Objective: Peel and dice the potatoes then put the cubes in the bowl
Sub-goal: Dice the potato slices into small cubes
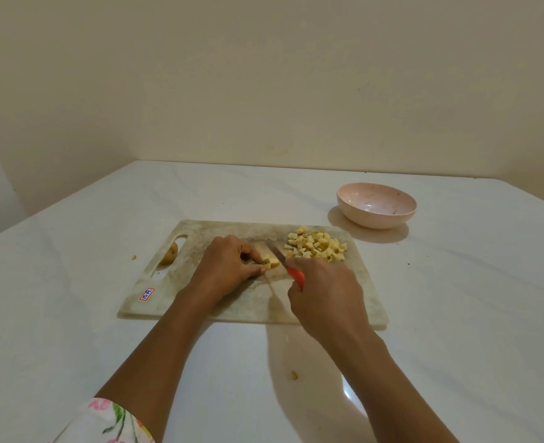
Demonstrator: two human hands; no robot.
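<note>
Right hand (326, 292) grips red-handled steel knife (285, 263), blade pointing away-left; left hand (229, 266) pinches pale potato piece (271, 262) on worn marbled board (248, 302); diced heap (317, 244) nearby, pink bowl (376, 204) beyond

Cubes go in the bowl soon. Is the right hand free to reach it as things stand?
Likely yes: the bowl stands just past the board, only low cubes between, though the right hand grips the knife.

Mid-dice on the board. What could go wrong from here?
Fingers of the left hand pinch the small potato piece right beside the knife blade; a slip may nick them.
The cube pile sits near the cutting board far edge; cubes may roll off.
The bowl stands off the board, so transfers may spill.
</note>
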